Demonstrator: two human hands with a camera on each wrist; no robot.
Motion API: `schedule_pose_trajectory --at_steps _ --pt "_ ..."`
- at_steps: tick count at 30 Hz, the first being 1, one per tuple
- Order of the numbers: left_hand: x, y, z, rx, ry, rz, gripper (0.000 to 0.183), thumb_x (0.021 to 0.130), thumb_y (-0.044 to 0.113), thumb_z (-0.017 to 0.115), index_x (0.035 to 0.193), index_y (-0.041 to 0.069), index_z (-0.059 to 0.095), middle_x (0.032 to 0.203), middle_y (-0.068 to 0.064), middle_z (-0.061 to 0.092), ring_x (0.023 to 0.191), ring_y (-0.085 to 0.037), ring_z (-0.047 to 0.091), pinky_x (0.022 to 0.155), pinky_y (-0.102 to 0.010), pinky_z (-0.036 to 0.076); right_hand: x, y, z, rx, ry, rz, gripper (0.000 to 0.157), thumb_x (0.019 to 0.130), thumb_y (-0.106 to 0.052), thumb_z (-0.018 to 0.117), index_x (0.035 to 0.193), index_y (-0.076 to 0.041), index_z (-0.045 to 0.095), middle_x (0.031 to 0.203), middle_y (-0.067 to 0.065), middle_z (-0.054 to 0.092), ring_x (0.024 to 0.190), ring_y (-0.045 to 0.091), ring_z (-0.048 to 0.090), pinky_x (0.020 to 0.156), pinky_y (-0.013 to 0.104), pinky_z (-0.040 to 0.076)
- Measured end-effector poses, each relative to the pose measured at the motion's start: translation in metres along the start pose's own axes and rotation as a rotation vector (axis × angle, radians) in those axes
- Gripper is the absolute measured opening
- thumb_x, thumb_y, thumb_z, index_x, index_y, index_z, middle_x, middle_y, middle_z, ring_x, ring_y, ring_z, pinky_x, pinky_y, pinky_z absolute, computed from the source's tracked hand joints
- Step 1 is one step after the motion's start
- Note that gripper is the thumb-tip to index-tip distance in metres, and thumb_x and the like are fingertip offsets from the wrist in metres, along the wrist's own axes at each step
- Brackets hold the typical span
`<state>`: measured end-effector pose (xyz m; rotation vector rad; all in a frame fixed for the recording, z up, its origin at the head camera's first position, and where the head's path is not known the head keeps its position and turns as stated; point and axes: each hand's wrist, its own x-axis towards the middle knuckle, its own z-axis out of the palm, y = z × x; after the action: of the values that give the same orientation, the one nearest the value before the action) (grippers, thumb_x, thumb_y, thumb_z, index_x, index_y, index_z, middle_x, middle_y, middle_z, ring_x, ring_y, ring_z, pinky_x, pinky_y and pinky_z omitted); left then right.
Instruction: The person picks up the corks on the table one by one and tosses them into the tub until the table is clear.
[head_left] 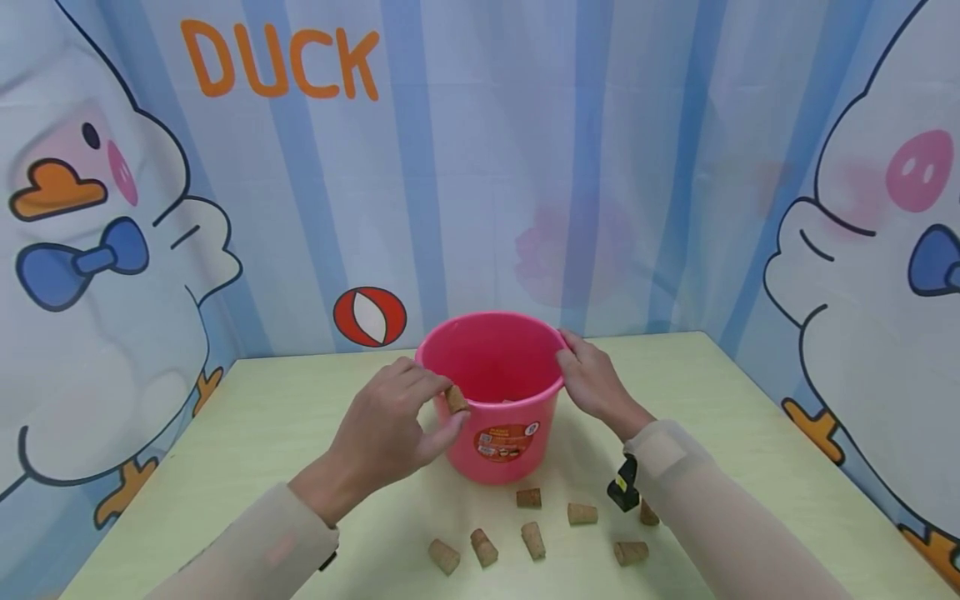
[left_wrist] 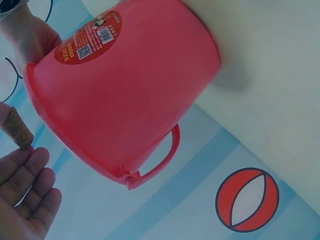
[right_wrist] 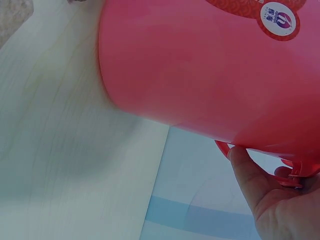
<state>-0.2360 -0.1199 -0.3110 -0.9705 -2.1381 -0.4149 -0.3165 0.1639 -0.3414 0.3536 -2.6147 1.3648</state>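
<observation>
A pink bucket (head_left: pixel 543 423) with an orange label stands upright on the table. My left hand (head_left: pixel 386 421) pinches a tapered cork (head_left: pixel 456 399) between thumb and fingertips, at the bucket's near left rim; the left wrist view shows the same cork (left_wrist: pixel 18 129) just outside the bucket mouth. My right hand (head_left: pixel 596 382) holds the bucket by its right side. In the right wrist view its thumb and fingers curl around the red handle (right_wrist: pixel 222 148) close under the rim. Most of the bucket's inside bottom is hidden by its front wall.
Several loose corks (head_left: pixel 533 541) lie on the pale table (head_left: pixel 300 417) in front of the bucket, one (head_left: pixel 649 513) partly behind the right sleeve. A curtain (head_left: pixel 480 167) with duck pictures and blue stripes closes off the back and sides. A second handle (left_wrist: pixel 167 157) hangs at the bucket's left side.
</observation>
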Motion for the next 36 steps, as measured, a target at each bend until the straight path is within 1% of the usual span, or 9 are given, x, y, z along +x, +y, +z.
schedule_pose_trajectory --at_steps 5,12,16,22,26,30,33,36 --pt "0.006 -0.001 0.002 0.007 -0.003 0.004 0.029 0.080 0.029 0.086 0.099 0.011 0.074 0.095 0.000 0.075 0.095 -0.019 0.066 0.082 -0.035 0.061 0.000 0.001 0.000 -0.003 0.001 -0.006 0.055 0.107 -0.023 0.031 0.157 -0.002 0.035 0.134 0.020 0.062 0.116 0.036 0.061 0.098 0.051 0.052" --pt "0.014 -0.002 0.005 0.025 -0.001 0.026 0.020 0.083 0.027 0.083 0.092 0.013 0.071 0.084 0.002 0.071 0.084 -0.016 0.063 0.073 -0.031 0.058 0.000 0.000 0.001 0.001 -0.003 -0.002 0.055 0.107 -0.023 0.032 0.158 -0.003 0.035 0.132 0.018 0.062 0.115 0.035 0.061 0.097 0.050 0.053" --pt "0.018 -0.001 0.009 0.030 -0.003 0.014 0.021 0.082 0.027 0.084 0.090 0.013 0.071 0.083 0.002 0.070 0.083 -0.015 0.062 0.072 -0.030 0.058 0.000 0.000 0.001 0.003 -0.001 -0.001 0.055 0.107 -0.023 0.033 0.158 -0.003 0.034 0.134 0.018 0.061 0.115 0.034 0.061 0.097 0.050 0.054" --pt "0.020 0.000 0.018 0.026 -0.025 -0.033 0.022 0.081 0.028 0.085 0.090 0.014 0.070 0.081 0.003 0.070 0.082 -0.015 0.061 0.074 -0.031 0.058 0.000 0.001 0.001 -0.002 -0.004 -0.003 0.055 0.107 -0.023 0.032 0.158 -0.002 0.034 0.131 0.018 0.062 0.113 0.035 0.061 0.095 0.049 0.054" --pt "0.022 0.001 0.022 0.026 -0.043 -0.057 0.018 0.083 0.027 0.083 0.088 0.015 0.070 0.079 0.005 0.068 0.080 -0.014 0.060 0.074 -0.030 0.056 0.001 0.002 0.001 -0.008 0.004 -0.007 0.055 0.107 -0.023 0.031 0.157 -0.002 0.036 0.132 0.019 0.063 0.115 0.035 0.061 0.098 0.051 0.052" --pt "0.025 0.002 0.023 0.026 -0.059 -0.087 0.015 0.084 0.024 0.081 0.085 0.015 0.069 0.076 0.006 0.066 0.078 -0.013 0.058 0.072 -0.030 0.055 0.002 0.002 0.000 -0.014 0.011 -0.008 0.055 0.106 -0.022 0.030 0.156 -0.001 0.037 0.134 0.019 0.062 0.117 0.036 0.061 0.101 0.052 0.050" --pt "0.027 0.003 0.022 0.033 -0.093 -0.135 0.015 0.084 0.024 0.080 0.085 0.014 0.069 0.076 0.005 0.066 0.078 -0.014 0.058 0.073 -0.031 0.055 0.002 0.002 0.001 -0.015 0.014 -0.006 0.055 0.106 -0.022 0.031 0.156 -0.001 0.037 0.134 0.018 0.062 0.117 0.035 0.060 0.101 0.052 0.050" --pt "0.030 0.005 0.022 0.041 -0.151 -0.206 0.016 0.084 0.025 0.080 0.087 0.014 0.069 0.077 0.004 0.067 0.080 -0.015 0.059 0.074 -0.033 0.056 0.002 0.002 0.001 -0.017 0.020 -0.005 0.055 0.106 -0.022 0.031 0.156 0.000 0.038 0.134 0.018 0.062 0.117 0.034 0.060 0.102 0.052 0.050"
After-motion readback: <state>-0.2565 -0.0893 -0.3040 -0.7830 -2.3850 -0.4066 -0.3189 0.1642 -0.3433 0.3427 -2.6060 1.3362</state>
